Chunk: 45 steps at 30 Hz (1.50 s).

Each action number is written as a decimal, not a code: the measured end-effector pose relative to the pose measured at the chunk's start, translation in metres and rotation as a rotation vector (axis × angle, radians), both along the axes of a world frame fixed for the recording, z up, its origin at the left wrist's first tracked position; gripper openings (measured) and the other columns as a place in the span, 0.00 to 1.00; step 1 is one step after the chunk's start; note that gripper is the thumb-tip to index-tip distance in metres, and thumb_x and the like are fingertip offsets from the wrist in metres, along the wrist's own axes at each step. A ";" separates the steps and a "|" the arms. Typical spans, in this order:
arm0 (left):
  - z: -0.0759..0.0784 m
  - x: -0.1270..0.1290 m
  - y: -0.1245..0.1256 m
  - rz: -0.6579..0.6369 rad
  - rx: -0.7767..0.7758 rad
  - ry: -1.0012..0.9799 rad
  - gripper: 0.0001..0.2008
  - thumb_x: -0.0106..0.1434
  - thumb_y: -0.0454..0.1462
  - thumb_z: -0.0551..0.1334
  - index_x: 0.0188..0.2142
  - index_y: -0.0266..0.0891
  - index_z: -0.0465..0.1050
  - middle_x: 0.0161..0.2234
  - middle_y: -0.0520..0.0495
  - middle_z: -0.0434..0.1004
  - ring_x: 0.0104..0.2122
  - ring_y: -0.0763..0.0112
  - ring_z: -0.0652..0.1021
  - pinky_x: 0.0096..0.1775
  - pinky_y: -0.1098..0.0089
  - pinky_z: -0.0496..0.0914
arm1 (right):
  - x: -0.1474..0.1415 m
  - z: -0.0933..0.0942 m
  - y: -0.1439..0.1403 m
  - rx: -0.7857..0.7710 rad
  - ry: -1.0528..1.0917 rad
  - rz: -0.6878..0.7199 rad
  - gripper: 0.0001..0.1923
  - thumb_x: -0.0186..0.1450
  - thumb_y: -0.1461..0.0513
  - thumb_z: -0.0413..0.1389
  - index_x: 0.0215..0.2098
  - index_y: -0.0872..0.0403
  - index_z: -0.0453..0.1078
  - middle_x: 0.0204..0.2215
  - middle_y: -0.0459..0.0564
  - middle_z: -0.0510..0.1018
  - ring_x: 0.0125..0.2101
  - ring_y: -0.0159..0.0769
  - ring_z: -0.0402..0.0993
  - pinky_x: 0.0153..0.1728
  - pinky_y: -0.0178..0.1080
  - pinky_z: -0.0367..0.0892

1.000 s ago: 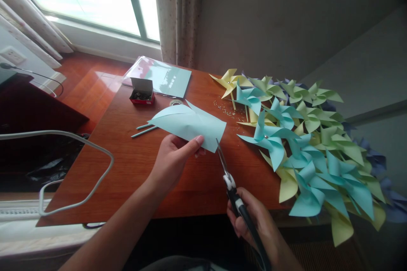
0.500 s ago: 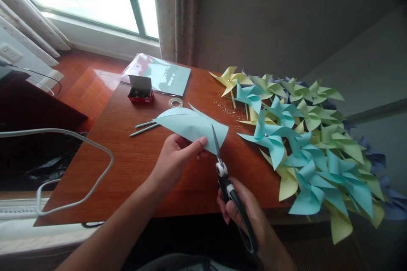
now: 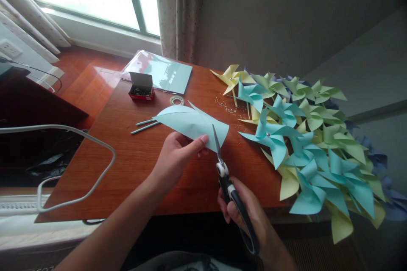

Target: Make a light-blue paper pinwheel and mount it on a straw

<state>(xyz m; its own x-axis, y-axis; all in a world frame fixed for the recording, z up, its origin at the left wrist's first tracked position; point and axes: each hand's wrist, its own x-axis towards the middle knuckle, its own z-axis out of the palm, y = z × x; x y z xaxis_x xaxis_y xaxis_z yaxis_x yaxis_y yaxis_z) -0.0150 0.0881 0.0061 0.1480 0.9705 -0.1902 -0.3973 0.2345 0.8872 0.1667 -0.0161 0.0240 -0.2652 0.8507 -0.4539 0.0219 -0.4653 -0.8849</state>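
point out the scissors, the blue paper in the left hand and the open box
Scissors (image 3: 225,184): head view, on the black handle below the pivot.
Blue paper (image 3: 192,123): head view, near the middle of the sheet.
Open box (image 3: 138,96): head view, on its red front wall.

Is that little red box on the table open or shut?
Open: the red box's lid stands raised at the back, and small pieces show inside, though too small to identify.
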 end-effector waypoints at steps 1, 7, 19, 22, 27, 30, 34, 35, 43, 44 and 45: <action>0.000 0.000 0.000 -0.003 0.005 0.001 0.08 0.60 0.38 0.72 0.29 0.35 0.80 0.25 0.49 0.81 0.25 0.74 0.76 0.30 0.75 0.69 | 0.000 -0.001 0.000 0.003 0.002 0.002 0.29 0.64 0.38 0.58 0.42 0.54 0.64 0.29 0.43 0.64 0.28 0.30 0.57 0.30 0.36 0.53; -0.001 -0.001 0.000 -0.017 0.016 0.005 0.07 0.60 0.38 0.72 0.29 0.36 0.80 0.24 0.50 0.80 0.25 0.75 0.76 0.30 0.76 0.69 | -0.001 -0.001 0.000 0.006 0.002 -0.006 0.29 0.63 0.38 0.59 0.42 0.54 0.64 0.30 0.43 0.64 0.28 0.31 0.57 0.30 0.36 0.53; -0.001 0.000 0.000 -0.025 0.014 0.011 0.08 0.60 0.39 0.72 0.29 0.35 0.80 0.25 0.49 0.81 0.26 0.74 0.77 0.30 0.75 0.69 | 0.000 -0.005 -0.002 -0.010 0.004 -0.036 0.29 0.63 0.38 0.60 0.41 0.54 0.64 0.28 0.42 0.64 0.27 0.29 0.57 0.28 0.35 0.54; -0.001 -0.001 0.000 -0.028 0.017 0.015 0.08 0.60 0.39 0.72 0.30 0.35 0.80 0.26 0.49 0.81 0.26 0.73 0.77 0.31 0.75 0.69 | -0.001 -0.007 -0.002 -0.021 0.014 -0.050 0.29 0.62 0.38 0.60 0.40 0.54 0.64 0.28 0.42 0.64 0.27 0.29 0.57 0.28 0.34 0.55; -0.003 -0.001 0.000 -0.034 0.028 0.021 0.08 0.61 0.39 0.71 0.30 0.36 0.80 0.26 0.49 0.81 0.27 0.73 0.77 0.32 0.74 0.70 | 0.000 -0.007 -0.002 -0.021 0.021 -0.046 0.29 0.62 0.38 0.61 0.40 0.53 0.64 0.28 0.42 0.64 0.26 0.29 0.57 0.28 0.34 0.54; -0.003 -0.001 0.000 -0.030 0.027 0.027 0.08 0.61 0.39 0.72 0.30 0.36 0.80 0.26 0.49 0.81 0.27 0.73 0.77 0.32 0.74 0.70 | 0.000 -0.004 -0.002 0.000 0.012 -0.022 0.29 0.62 0.38 0.60 0.41 0.53 0.64 0.29 0.43 0.65 0.28 0.30 0.58 0.29 0.35 0.55; -0.003 -0.001 0.000 -0.020 0.032 0.034 0.08 0.61 0.39 0.72 0.30 0.36 0.80 0.26 0.49 0.81 0.27 0.72 0.76 0.32 0.74 0.69 | 0.000 -0.002 -0.002 0.026 -0.004 0.000 0.29 0.64 0.38 0.58 0.42 0.53 0.65 0.30 0.43 0.65 0.28 0.31 0.58 0.31 0.36 0.55; -0.003 -0.001 0.000 -0.020 0.032 0.035 0.08 0.61 0.39 0.72 0.30 0.36 0.80 0.26 0.49 0.81 0.27 0.72 0.76 0.32 0.74 0.69 | 0.000 -0.002 -0.002 0.027 -0.006 0.001 0.28 0.64 0.38 0.58 0.42 0.53 0.65 0.30 0.44 0.65 0.28 0.31 0.58 0.31 0.36 0.54; -0.002 -0.001 -0.001 -0.015 0.025 0.026 0.08 0.60 0.39 0.72 0.30 0.36 0.80 0.26 0.48 0.81 0.27 0.72 0.77 0.32 0.74 0.69 | -0.001 -0.003 -0.002 0.002 0.013 -0.014 0.29 0.63 0.38 0.59 0.42 0.53 0.64 0.29 0.43 0.64 0.28 0.31 0.56 0.29 0.35 0.54; -0.002 -0.001 -0.001 -0.014 0.024 0.026 0.08 0.60 0.39 0.72 0.30 0.36 0.80 0.26 0.48 0.81 0.27 0.72 0.77 0.32 0.73 0.69 | -0.001 -0.003 -0.002 -0.002 0.015 -0.015 0.29 0.63 0.38 0.59 0.42 0.53 0.64 0.29 0.42 0.63 0.28 0.31 0.56 0.29 0.35 0.54; -0.002 -0.001 -0.001 -0.012 0.022 0.025 0.08 0.60 0.39 0.72 0.31 0.35 0.80 0.26 0.48 0.81 0.27 0.72 0.77 0.32 0.73 0.70 | -0.001 -0.003 -0.003 -0.007 0.018 -0.018 0.29 0.63 0.38 0.59 0.42 0.53 0.64 0.29 0.42 0.63 0.28 0.30 0.56 0.29 0.35 0.54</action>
